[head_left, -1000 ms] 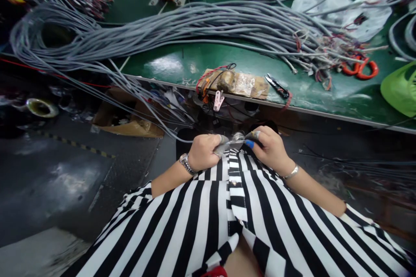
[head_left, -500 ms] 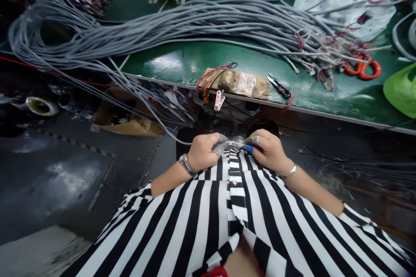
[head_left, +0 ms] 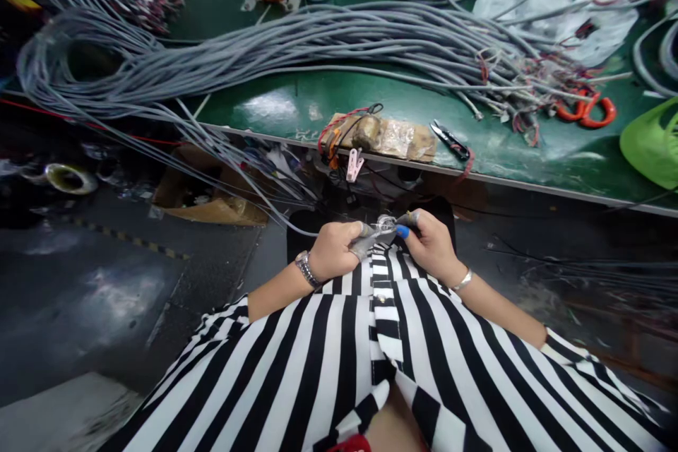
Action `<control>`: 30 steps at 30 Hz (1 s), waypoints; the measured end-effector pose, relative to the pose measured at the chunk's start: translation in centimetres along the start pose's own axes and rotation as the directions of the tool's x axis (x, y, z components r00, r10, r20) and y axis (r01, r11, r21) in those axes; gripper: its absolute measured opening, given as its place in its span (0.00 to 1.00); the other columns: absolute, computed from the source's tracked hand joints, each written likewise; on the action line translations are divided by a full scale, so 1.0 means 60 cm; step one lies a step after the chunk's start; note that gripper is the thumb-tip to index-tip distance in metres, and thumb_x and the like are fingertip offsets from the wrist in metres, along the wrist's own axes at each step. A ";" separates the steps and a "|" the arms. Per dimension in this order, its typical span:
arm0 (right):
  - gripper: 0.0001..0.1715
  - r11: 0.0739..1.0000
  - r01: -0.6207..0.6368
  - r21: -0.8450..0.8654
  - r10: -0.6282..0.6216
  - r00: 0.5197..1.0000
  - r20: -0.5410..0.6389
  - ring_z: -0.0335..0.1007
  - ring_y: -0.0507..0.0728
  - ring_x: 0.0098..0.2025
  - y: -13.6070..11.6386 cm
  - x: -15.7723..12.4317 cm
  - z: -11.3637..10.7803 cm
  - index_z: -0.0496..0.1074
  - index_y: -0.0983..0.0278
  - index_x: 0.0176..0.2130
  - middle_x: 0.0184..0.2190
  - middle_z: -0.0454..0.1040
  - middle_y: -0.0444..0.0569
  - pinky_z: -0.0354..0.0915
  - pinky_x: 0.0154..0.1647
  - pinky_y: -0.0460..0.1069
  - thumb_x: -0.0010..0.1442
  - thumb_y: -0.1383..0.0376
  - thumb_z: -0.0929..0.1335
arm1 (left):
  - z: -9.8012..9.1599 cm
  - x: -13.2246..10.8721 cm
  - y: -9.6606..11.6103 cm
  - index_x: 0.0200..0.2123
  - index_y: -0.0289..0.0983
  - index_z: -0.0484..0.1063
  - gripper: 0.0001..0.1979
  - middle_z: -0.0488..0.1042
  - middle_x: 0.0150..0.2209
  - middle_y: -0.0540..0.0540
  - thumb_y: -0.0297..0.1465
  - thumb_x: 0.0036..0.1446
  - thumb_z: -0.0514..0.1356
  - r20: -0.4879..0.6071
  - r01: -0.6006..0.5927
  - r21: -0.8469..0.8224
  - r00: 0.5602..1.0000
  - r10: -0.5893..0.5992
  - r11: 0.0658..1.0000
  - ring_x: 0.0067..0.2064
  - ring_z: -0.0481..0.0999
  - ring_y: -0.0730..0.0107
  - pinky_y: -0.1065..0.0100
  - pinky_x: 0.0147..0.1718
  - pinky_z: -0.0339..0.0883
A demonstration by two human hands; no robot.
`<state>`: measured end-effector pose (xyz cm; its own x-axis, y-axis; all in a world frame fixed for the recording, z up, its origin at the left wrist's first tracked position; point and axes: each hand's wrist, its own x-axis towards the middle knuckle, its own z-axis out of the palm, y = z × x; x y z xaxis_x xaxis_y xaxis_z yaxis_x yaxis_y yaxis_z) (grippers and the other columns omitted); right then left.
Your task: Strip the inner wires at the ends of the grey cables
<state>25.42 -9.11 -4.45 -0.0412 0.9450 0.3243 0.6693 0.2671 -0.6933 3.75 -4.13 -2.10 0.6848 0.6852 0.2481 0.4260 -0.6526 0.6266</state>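
My left hand (head_left: 337, 247), with a watch on its wrist and grey coverings on its fingers, is closed round a grey cable (head_left: 301, 232) that comes down from the bench. Thin silvery strands (head_left: 386, 224) show at the cable's end, between my two hands and in front of my striped shirt. My right hand (head_left: 431, 244) wears a bracelet, a blue covering on the thumb and a grey one on a finger. Its thumb and finger pinch at those strands; the exact hold is too small to make out.
On the green bench (head_left: 254, 95) lies a long bundle of grey cables (head_left: 296, 35) with frayed ends at right. Near its front edge are a taped wooden block (head_left: 400, 138), a pink clip (head_left: 354, 165), small snips (head_left: 450, 140), orange-handled scissors (head_left: 598, 111) and a green basket (head_left: 649, 145). A cardboard box (head_left: 212, 205) stands below.
My right hand has shifted slightly left and upward, its thumb now nearer the cable's end. My left hand keeps its hold on the cable. The whole view has moved a little.
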 end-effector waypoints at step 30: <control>0.11 0.938 -0.263 0.227 0.324 0.898 -0.299 0.59 0.52 0.26 0.049 0.048 0.010 0.66 0.62 0.32 0.25 0.66 0.45 0.59 0.28 0.49 0.62 0.59 0.62 | 0.011 0.003 0.013 0.27 0.36 0.71 0.07 0.73 0.22 0.50 0.31 0.56 0.57 0.195 -0.188 -0.120 0.958 0.209 0.975 0.24 0.72 0.74 0.74 0.24 0.60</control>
<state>26.83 -5.50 -5.97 0.4018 0.8783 0.2592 0.4698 0.0452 -0.8816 4.61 -4.75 -2.06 0.8604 0.4575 0.2247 0.2156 -0.7261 0.6529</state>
